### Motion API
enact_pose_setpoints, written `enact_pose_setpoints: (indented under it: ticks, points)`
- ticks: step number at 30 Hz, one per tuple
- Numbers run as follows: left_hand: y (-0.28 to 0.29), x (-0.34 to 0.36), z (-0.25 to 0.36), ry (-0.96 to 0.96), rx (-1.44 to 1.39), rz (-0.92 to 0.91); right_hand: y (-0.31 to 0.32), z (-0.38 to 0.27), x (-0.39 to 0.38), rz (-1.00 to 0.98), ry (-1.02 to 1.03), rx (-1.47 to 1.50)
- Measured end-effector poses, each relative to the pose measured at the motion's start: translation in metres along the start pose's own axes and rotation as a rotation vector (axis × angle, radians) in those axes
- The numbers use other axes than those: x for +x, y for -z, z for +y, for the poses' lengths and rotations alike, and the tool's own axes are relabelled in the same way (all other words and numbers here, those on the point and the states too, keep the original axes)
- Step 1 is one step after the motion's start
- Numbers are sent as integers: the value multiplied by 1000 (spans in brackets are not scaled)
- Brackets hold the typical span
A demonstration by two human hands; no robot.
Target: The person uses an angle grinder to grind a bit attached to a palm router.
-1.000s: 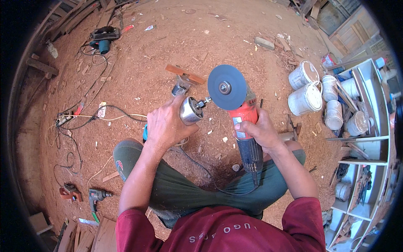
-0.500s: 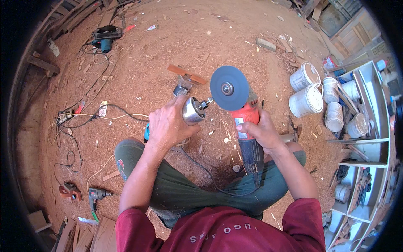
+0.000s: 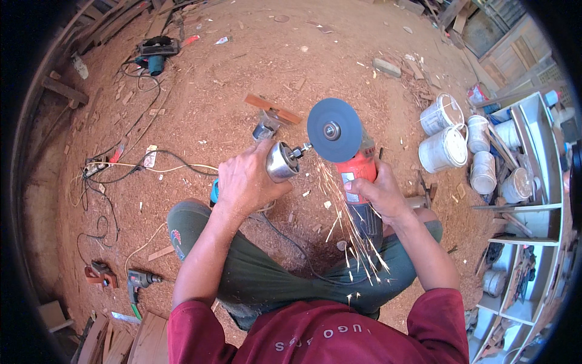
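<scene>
My left hand (image 3: 245,182) grips a cylindrical silver-and-teal power tool (image 3: 280,167), whose small shank and bit (image 3: 302,150) point right toward the edge of a grey disc (image 3: 333,130). That disc is fitted on a red and black angle grinder (image 3: 357,167), held in my right hand (image 3: 383,191) with the thumb across its body. Bright sparks (image 3: 339,206) spray down from the disc toward my green-trousered legs (image 3: 273,273). Just behind the left-hand tool lies a metal and clear tool base (image 3: 264,127) with an orange wooden strip (image 3: 273,109) on it.
The sawdust-strewn floor (image 3: 200,103) holds a circular saw (image 3: 156,57), tangled cords (image 3: 100,173), a planer (image 3: 100,274) and a drill (image 3: 143,282) at left. White buckets (image 3: 442,148) and a white shelf unit (image 3: 533,242) stand at right, wooden boards (image 3: 151,340) at lower left.
Both hands and tools have shifted slightly right. Faint streaks half a second ago have become a thick shower of sparks falling from the disc onto my lap.
</scene>
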State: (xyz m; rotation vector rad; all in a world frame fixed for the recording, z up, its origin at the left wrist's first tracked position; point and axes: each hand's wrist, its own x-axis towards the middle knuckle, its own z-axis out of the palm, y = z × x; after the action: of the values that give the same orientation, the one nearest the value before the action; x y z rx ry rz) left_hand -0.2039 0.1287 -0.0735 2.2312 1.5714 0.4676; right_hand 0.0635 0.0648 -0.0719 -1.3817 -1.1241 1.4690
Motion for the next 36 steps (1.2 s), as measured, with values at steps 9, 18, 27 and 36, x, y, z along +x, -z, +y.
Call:
enact_pose_setpoints:
  ticks: [9,18,27,36]
  points:
    - [3,-1,1,-28,0,-7,1,-1,1,5,-17,-24]
    - [4,-1,1,-22,17,-17,1,2,1,8,2,-32]
    - [5,-1,2,-21,6,-24,0,2,2,25,9,-22]
    - [2,-2,-1,-22,15,-24,0,1,1,36,-9,0]
